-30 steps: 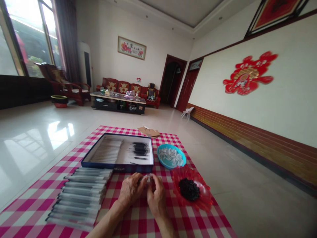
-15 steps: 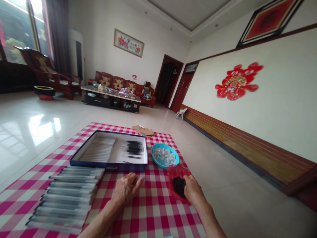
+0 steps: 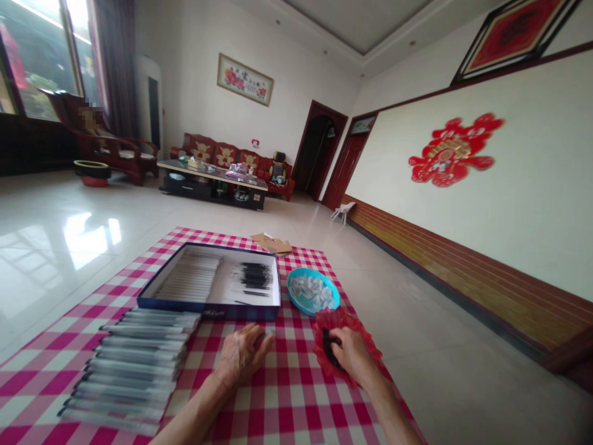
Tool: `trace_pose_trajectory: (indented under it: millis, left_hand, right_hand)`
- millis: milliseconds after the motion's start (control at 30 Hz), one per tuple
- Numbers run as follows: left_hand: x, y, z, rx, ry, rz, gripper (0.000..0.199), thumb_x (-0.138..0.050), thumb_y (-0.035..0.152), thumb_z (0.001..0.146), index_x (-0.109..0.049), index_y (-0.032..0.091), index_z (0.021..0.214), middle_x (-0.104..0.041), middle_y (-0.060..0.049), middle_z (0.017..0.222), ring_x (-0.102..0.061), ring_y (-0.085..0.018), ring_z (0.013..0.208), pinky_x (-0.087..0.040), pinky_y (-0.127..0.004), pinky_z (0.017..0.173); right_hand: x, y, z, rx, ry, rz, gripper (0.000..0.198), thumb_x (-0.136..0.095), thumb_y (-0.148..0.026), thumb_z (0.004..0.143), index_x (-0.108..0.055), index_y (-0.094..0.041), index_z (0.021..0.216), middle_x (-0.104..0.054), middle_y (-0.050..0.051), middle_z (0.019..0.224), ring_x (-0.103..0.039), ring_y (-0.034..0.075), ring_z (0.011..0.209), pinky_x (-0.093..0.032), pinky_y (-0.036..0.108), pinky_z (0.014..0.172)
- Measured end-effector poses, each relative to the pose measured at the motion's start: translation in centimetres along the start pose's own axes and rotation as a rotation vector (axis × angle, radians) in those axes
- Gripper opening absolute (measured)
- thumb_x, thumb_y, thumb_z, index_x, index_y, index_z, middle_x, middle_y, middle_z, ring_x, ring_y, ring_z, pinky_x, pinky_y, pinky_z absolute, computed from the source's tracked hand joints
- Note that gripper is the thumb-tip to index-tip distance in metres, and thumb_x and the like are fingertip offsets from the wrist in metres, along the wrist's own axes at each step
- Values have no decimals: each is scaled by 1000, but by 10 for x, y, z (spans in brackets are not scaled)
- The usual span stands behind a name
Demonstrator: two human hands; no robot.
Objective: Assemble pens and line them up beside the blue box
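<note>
My left hand (image 3: 244,353) rests on the checked cloth with its fingers curled in. A small pale, see-through bit shows by the thumb and forefinger, too blurred to name. My right hand (image 3: 353,353) reaches into a red, frilly-edged dish (image 3: 324,321), its fingers pinched among the small black pieces (image 3: 330,349). Just behind that dish, a blue bowl (image 3: 290,290) holds many small whitish, see-through pieces. Left of my left hand lies a pile of clear pen barrels with dark ends (image 3: 132,368). Beyond it, a dark-blue box (image 3: 208,310) contains clear tubes (image 3: 189,278) and thin black sticks (image 3: 256,276).
A pink-and-white checked cloth (image 3: 259,408) covers the table. Flat brown cardboard (image 3: 275,245) lies at its far edge. Across the tiled floor stand a low coffee table (image 3: 208,185), a wooden sofa (image 3: 222,151) and a small pale chair (image 3: 343,212).
My right hand has dipped further into the red dish, its fingers now at the black pieces' left side. The left hand stays nearly still. The whole view has shifted slightly.
</note>
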State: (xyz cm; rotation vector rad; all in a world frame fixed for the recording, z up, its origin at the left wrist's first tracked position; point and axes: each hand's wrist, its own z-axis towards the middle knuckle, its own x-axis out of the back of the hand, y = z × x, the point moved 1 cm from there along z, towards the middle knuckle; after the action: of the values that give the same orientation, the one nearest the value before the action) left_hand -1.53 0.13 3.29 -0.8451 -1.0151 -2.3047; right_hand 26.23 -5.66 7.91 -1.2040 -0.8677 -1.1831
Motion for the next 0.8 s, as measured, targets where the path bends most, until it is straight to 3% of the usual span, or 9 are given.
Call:
trace_pose_trajectory:
  millis: [300,533,700,800]
  left_hand:
    - [-1,-1,-1,-7,-20,19,33,-47,37,92,-55,19,66,-61,-2,66,-61,-14,61,-35,-22,56]
    - [-4,-2,-1,-10,-9,21,34,-46,38,92,-54,19,65,-59,-1,64,-61,-14,60,-34,-23,55]
    - [-1,1,-1,-52,4,11,33,-46,37,93,-54,20,67,-58,0,64,-59,-13,57,-32,-23,52]
    - [0,3,-1,-64,4,3,32,-46,36,93,-53,20,66,-59,0,64,-59,-13,57,-33,-23,52]
  right_hand:
    - [-1,-4,0,15,-6,-51,23,-52,-12,79,-72,-16,89,-69,10,87,-65,21,84,-45,27,77]
    - [11,-2,3,18,-4,-36,17,-54,-16,77,-71,-20,80,-70,4,81,-65,16,77,-45,22,72]
    - [30,17,38,-87,98,-57,24,-46,-21,84,-69,-17,91,-70,8,94,-63,20,89,-42,27,83]
    - [31,32,68,-189,81,-59,22,-49,-20,85,-70,-16,89,-71,10,93,-64,22,89,-43,30,82]
